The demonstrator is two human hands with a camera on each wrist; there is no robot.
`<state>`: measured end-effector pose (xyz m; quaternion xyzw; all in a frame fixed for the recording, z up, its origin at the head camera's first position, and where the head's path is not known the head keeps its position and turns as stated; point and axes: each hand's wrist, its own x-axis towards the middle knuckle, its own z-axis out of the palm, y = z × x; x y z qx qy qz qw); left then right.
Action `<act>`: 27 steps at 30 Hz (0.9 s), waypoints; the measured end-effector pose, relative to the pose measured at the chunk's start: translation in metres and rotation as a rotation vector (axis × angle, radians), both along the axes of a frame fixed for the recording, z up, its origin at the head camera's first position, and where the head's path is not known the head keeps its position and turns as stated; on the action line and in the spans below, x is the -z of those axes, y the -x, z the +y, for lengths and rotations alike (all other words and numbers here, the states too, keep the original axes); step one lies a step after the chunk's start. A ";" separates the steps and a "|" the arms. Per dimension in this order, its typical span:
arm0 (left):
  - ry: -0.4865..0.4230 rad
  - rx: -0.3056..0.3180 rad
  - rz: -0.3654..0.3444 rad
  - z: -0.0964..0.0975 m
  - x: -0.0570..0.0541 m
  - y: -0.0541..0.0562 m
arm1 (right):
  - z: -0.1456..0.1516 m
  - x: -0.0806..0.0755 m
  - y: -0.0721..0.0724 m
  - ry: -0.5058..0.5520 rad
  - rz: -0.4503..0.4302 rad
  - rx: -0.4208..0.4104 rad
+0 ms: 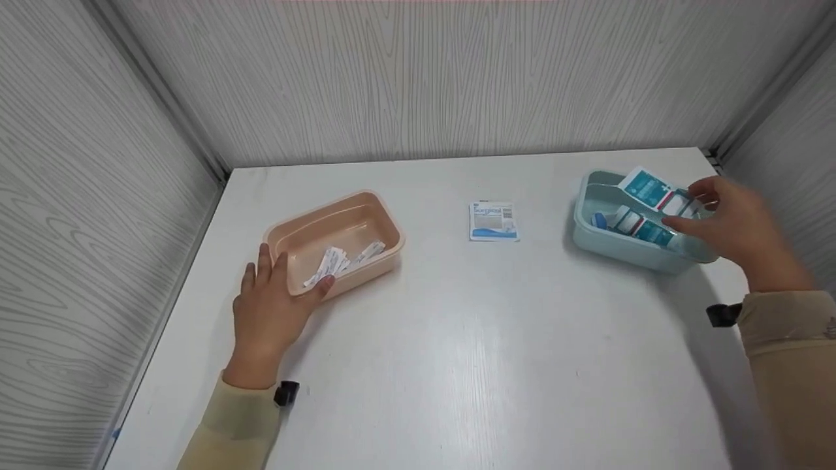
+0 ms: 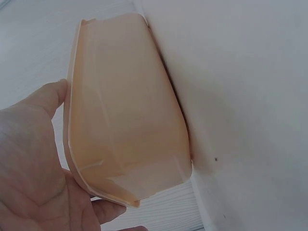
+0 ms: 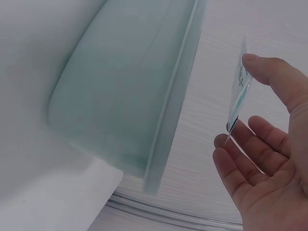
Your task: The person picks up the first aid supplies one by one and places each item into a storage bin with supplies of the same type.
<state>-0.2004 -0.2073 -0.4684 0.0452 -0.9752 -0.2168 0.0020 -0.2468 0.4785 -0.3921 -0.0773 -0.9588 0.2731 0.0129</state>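
My right hand (image 1: 738, 219) is over the right end of a pale teal bin (image 1: 627, 254). Thumb and fingers pinch a flat white and teal packet (image 3: 239, 91), seen nearly edge-on in the right wrist view and above the bin's rim. Inside the bin lie another white and teal item (image 1: 643, 228) and a small blue thing (image 1: 599, 220). At the left, my left hand (image 1: 268, 313) holds the near-left corner of a peach bin (image 2: 125, 106), thumb on the front rim and fingers along the left side. Several narrow white paper strips (image 1: 330, 262) lie in it.
A white and blue packet marked Surgical (image 1: 494, 220) lies flat between the bins on the white table (image 1: 457, 339). Wood-grained grey panels (image 1: 418, 78) stand behind the table and at both sides.
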 end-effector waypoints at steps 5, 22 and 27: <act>0.010 -0.012 0.005 -0.005 -0.001 -0.004 | 0.007 0.000 0.008 0.002 -0.032 0.026; 0.001 0.004 0.009 -0.002 -0.001 -0.002 | 0.006 -0.007 0.011 -0.014 -0.066 -0.034; -0.013 0.006 0.008 0.001 0.000 0.000 | -0.005 -0.008 0.014 -0.003 -0.028 -0.042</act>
